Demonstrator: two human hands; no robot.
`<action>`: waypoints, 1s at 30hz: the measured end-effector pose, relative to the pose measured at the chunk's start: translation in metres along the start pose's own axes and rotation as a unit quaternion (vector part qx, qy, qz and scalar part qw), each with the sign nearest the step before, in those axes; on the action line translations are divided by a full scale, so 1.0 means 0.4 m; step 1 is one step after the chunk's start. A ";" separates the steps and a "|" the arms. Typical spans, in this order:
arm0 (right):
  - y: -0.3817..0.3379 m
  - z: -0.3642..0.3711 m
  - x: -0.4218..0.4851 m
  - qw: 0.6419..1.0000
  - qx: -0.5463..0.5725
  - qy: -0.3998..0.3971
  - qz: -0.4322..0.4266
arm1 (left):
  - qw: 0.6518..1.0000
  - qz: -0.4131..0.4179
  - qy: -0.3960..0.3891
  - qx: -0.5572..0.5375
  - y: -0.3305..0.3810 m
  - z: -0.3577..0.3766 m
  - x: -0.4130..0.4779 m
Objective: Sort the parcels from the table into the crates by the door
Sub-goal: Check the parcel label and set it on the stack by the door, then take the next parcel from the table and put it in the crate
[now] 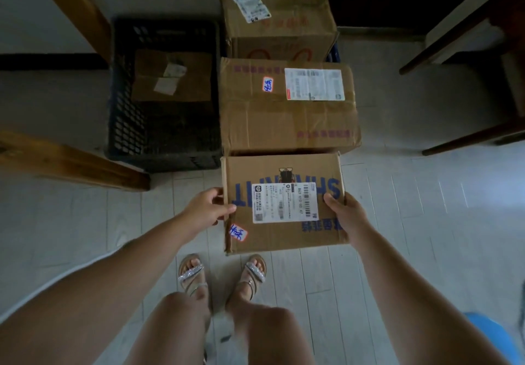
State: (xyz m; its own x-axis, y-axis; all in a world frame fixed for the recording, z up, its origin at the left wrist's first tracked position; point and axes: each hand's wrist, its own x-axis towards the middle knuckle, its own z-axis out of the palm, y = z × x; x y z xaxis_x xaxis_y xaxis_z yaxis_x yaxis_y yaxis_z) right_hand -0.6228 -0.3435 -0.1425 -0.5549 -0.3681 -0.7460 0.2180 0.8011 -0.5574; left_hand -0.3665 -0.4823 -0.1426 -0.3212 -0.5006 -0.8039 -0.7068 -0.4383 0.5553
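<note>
Now my left hand [208,208] pinches the left edge of a cardboard parcel [284,239] between fingers and thumb. My right hand [345,214] curls round its right edge, thumb on top. I hold the parcel over the floor, just right of the near corner of the black crate [125,125]. Inside the crate lies one small brown parcel [173,80]. A bigger box [270,120] sits directly right of the crate, and another box [284,9] stands beyond the crate's far right corner. Pale grey floor planks [397,208] spread round the crate. A wooden beam [71,162] slants past its near left side, and dark furniture legs [468,138] stand well to its right.
</note>
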 end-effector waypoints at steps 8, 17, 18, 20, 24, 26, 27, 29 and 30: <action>0.006 0.038 0.062 0.996 -0.083 0.024 0.000 | 1.000 -0.014 0.008 0.016 0.000 0.004 0.061; -0.011 0.055 0.078 0.993 -0.118 0.023 0.003 | 1.000 -0.027 0.002 0.014 0.005 -0.008 0.076; -0.018 0.056 0.071 0.993 -0.112 0.025 0.007 | 1.000 -0.024 0.001 0.009 0.012 -0.011 0.070; -0.036 0.055 0.049 0.994 -0.104 0.036 0.011 | 1.000 -0.023 0.006 0.000 0.027 -0.023 0.049; -0.098 0.041 -0.049 0.991 -0.120 0.063 0.004 | 0.999 -0.019 0.029 -0.017 0.086 -0.072 -0.049; -0.146 0.037 -0.108 0.992 -0.111 0.061 0.000 | 0.999 -0.001 0.038 -0.023 0.128 -0.106 -0.114; -0.173 0.037 -0.137 0.993 -0.103 0.060 -0.005 | 0.999 0.011 0.046 -0.027 0.151 -0.124 -0.146; -0.252 0.039 -0.219 0.994 -0.090 0.062 -0.026 | 0.996 0.039 0.065 -0.043 0.205 -0.177 -0.230; -0.292 0.041 -0.257 0.993 -0.084 0.064 -0.044 | 0.995 0.052 0.072 -0.054 0.232 -0.204 -0.264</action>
State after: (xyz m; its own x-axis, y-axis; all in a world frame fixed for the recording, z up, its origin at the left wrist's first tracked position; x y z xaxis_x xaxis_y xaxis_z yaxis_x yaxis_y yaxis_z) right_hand -0.5779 -0.4071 -0.0067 -0.6651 -0.3854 -0.6397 0.0334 0.8403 -0.5411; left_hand -0.3468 -0.5313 0.0113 -0.2910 -0.6454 -0.7062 -0.6001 -0.4518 0.6601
